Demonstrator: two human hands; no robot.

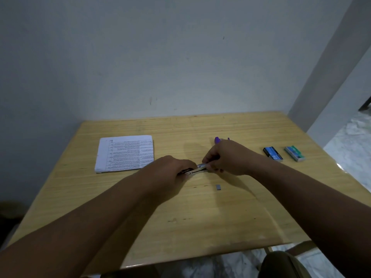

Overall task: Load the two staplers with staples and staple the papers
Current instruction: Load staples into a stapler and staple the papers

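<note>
Staplers first: one, a slim metal stapler [197,169], sits mid-table between both hands, while a purple stapler [217,140] peeks out just beyond the right hand [226,158], lying on the table [200,217]. The left hand [170,171] is closed around the rear of the metal stapler, pinning it low against the wood; the right hand is curled with its fingertips pinched at the shiny front end, apparently working the magazine — whether a strip is already seated there is too small to tell. To do this step well, I judge the left hand should hold the body flat and steady so the right can slide staples straight into the channel without skewing, then close it gently. A small grey staple strip [218,187] lies loose nearer the person, apart from both hands. Two small rectangular staple boxes, a blue box [273,154] and a green box [295,153], rest side by side to the right, glossy card with crisp edges. The papers [125,153] — a thin white stack of printed sheets, slightly curled at one corner — lie to the left, unstapled as far as I can see. The tabletop is pale, grained wood with a faint sheen.
</note>
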